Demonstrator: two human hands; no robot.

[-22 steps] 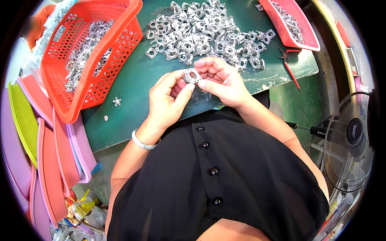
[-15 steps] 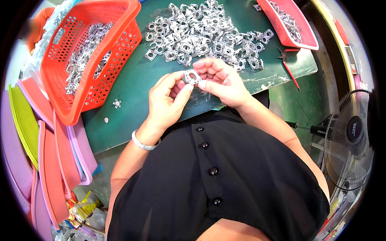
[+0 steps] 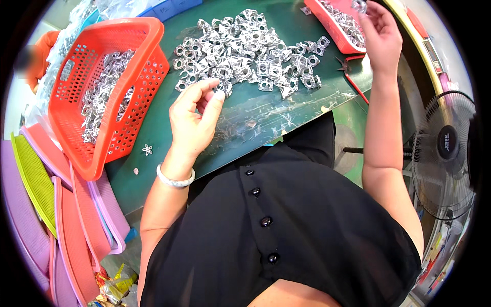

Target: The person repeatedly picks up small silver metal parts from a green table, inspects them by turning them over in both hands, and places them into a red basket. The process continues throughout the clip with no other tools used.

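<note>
Your right hand (image 3: 383,40) pinches a metal piece (image 3: 359,6). Just ahead of your left hand (image 3: 191,120), fingers (image 3: 198,90) apart, lies the pile (image 3: 243,48).

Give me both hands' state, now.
Left hand: half-curled at the pile; can't tell whether it grips anything.
Right hand: closed, holding a metal part.

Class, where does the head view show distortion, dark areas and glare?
Head view: black fills the corners, and the lime basket bows along the left rim; head view: pale sheen across the front of the green table, and bright highlights on the piled metal pieces.
</note>
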